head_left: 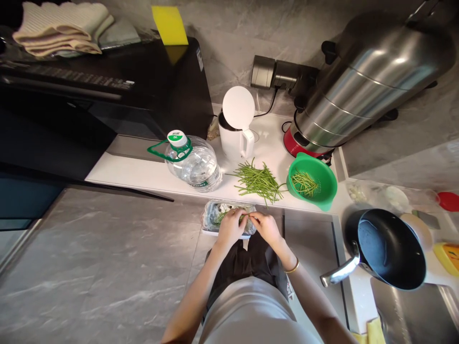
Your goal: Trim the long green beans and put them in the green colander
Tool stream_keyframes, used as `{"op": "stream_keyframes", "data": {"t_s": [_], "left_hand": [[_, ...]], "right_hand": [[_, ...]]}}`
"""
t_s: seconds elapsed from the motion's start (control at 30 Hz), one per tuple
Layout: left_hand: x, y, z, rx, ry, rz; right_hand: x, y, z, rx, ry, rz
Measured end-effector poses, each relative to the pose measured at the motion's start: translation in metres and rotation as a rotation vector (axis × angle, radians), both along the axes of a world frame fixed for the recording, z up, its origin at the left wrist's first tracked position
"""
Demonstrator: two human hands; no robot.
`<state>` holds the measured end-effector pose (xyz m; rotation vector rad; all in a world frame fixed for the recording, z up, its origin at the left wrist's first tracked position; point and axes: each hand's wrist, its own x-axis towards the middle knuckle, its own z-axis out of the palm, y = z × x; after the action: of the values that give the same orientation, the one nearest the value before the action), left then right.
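Note:
Over a lined waste bin [208, 220] below the counter edge, my left hand [232, 225] and my right hand [266, 227] meet fingertip to fingertip. Both are closed in a pinch on what looks like a thin green stem [248, 216], mostly hidden by the fingers. Pale and green scraps lie in the bin. On the counter just beyond my hands is a loose pile of green stems [258, 180]. To its right stands a green colander [328, 184] with shorter cut stems [304, 184] inside.
A large water bottle [197, 165] and a white kettle [229, 141] with its lid up stand left of the pile. A tall steel appliance [358, 91] rises behind the colander. At right, a black pan [390, 248] sits beside the sink [423, 310], its handle pointing towards me.

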<state>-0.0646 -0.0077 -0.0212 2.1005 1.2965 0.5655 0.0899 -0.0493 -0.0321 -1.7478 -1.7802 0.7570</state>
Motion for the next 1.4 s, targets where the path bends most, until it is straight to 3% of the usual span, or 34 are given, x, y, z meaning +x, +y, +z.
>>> {"op": "stream_keyframes", "data": {"t_s": [0.13, 0.3, 0.43, 0.57, 0.67, 0.77, 0.97, 1.07, 1.2, 1.27, 1.4], "left_hand": [[-0.004, 0.001, 0.010, -0.074, 0.167, -0.108], [-0.010, 0.004, 0.012, -0.307, 0.076, -0.169], [-0.013, 0.004, 0.006, -0.657, -0.337, -0.177], [-0.007, 0.001, 0.004, -0.880, -0.644, 0.001], [-0.002, -0.001, 0.001, -0.861, -0.672, 0.078], [-0.007, -0.003, -0.013, -0.793, -0.569, 0.088], [-0.045, 0.001, -0.059, -0.526, 0.032, 0.210], [-0.055, 0.005, -0.072, -0.496, 0.248, 0.257], [-0.047, 0.009, -0.071, -0.436, 0.357, 0.220], [-0.037, 0.010, -0.063, -0.380, 0.293, 0.206], [-0.014, 0.008, -0.035, -0.361, -0.114, 0.199]], "right_hand": [[0.009, -0.003, 0.005, 0.015, -0.151, 0.203], [0.015, -0.006, 0.009, 0.045, -0.092, 0.352], [0.014, -0.011, 0.012, 0.061, 0.140, 0.208], [-0.001, -0.013, 0.010, 0.009, 0.442, -0.093], [-0.011, -0.007, 0.007, -0.023, 0.764, -0.351], [-0.007, 0.004, 0.008, -0.013, 1.093, -0.561], [0.035, 0.015, 0.022, 0.076, 1.408, -0.759], [0.042, 0.012, 0.026, 0.049, 1.394, -0.755], [0.030, 0.008, 0.022, -0.078, 1.275, -0.641], [0.020, 0.005, 0.015, -0.111, 1.174, -0.602], [0.005, -0.001, -0.002, -0.107, 0.879, -0.516]]}}
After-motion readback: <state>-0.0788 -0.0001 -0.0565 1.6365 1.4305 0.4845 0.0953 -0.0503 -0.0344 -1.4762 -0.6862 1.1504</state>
